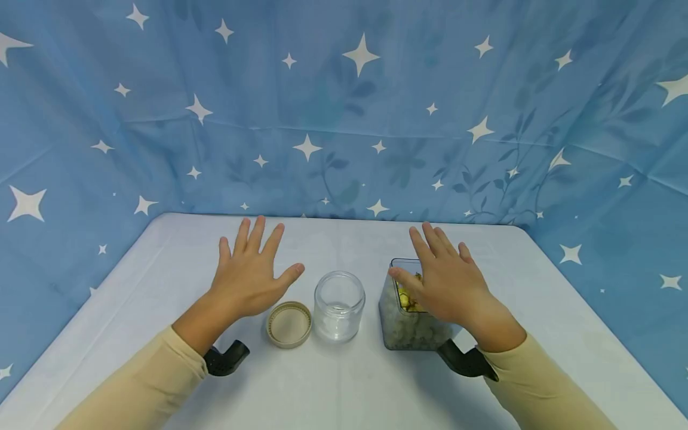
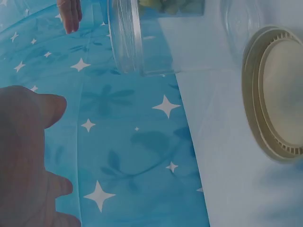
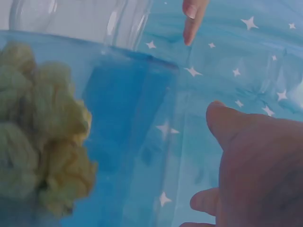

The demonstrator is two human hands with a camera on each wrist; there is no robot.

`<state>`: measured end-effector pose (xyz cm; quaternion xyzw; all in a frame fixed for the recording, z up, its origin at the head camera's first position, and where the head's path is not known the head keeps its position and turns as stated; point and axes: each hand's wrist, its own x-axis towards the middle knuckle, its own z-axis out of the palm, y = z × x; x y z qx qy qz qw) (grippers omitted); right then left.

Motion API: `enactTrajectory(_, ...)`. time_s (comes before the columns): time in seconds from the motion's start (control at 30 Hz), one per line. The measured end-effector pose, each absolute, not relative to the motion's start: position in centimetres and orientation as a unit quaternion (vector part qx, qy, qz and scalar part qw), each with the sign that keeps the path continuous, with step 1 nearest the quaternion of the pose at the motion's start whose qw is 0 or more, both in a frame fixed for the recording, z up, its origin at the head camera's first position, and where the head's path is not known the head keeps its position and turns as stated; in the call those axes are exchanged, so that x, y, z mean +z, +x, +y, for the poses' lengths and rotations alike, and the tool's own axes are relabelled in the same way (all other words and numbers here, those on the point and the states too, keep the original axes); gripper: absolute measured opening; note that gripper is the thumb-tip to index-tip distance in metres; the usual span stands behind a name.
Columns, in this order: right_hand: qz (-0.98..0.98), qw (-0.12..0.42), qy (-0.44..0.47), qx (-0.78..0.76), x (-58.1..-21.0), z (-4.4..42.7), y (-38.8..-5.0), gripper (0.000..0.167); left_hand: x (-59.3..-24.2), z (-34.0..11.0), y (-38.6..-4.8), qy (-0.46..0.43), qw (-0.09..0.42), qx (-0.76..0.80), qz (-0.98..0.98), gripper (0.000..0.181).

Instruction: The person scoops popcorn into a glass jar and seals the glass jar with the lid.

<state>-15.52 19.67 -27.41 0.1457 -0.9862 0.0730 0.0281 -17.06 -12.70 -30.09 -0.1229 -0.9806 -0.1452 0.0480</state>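
My left hand is held above the table with its fingers straight and spread, holding nothing. Below it lies a round beige lid, inner side up. Just right of the lid stands an uncapped clear jar that looks empty. Over the square clear container hovers my right hand, fingers also straight and holding nothing; it covers part of the container's top. Pale yellow lumps that look like popcorn fill the lower part of that container, seen close in the right wrist view.
A white cloth covers the table. Behind it hangs a blue curtain with white stars. Black curved pieces project from beneath both wrists. Beige sleeves cover the forearms.
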Motion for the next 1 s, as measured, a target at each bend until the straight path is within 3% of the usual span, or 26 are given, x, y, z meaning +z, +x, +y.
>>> enactTrajectory(0.63,-0.976,0.07,0.151,0.142,-26.4,24.6,-13.3,0.088,-31.8,-8.7,-17.6,-0.314,0.069,-0.349,-0.88,0.073)
enactTrajectory(1.0,-0.978,0.042,0.101,0.178,-27.9,27.4,-11.8,0.076,-31.5,-4.1,-18.2,-0.326,0.029,-0.333,-0.884,0.074)
